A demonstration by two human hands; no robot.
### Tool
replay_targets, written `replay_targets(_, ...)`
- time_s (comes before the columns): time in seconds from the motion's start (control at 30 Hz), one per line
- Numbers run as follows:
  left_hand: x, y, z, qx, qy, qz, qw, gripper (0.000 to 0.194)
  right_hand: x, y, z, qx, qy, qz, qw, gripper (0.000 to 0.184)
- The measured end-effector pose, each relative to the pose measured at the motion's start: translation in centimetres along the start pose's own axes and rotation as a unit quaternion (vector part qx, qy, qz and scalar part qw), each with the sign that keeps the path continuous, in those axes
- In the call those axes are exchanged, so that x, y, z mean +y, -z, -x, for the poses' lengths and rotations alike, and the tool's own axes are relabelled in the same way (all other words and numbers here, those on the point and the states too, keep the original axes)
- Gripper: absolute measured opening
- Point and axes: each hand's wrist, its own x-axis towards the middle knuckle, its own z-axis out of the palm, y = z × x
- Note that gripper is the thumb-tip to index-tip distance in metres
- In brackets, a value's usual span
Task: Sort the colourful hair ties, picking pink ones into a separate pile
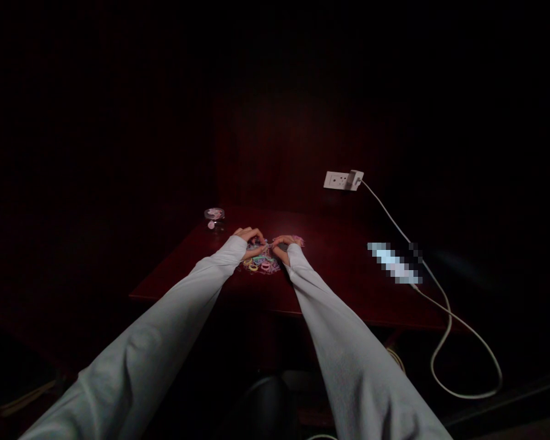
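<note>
A loose pile of small pastel loops, which look like hair ties (261, 264), lies on the dark red table in yellow, green, pink and purple. At the far left side of the pile, my left hand (252, 240) is closed with thumb and finger pinched. Facing it from the right, my right hand (284, 244) is pinched too, its fingertips close to the left ones. Whatever sits between the fingertips is too small and dark to make out. More pinkish pieces show just beyond my right hand.
A small clear round jar (214, 219) with pink pieces stands at the table's (183, 269) back left. On the right lies a pixelated bright device (394, 264) joined to a white cable (449, 315). The cable runs to a charger (355, 179) in the wall socket (335, 181).
</note>
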Motion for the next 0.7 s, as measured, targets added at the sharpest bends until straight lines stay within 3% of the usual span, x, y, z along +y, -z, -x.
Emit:
replay_targets(0.5, 0.0, 0.1, 0.3, -0.045, -0.033, 0.017, 0.998, 0.034, -0.6, 0.6, 0.2, -0.023, -0.013, -0.005, 1.000, 0.011)
replay_targets(0.7, -0.2, 0.1, 0.3, -0.029, -0.065, -0.001, 0.997, 0.028, -1.6, 0.9, 0.4, -0.025, 0.008, -0.029, 0.999, 0.011)
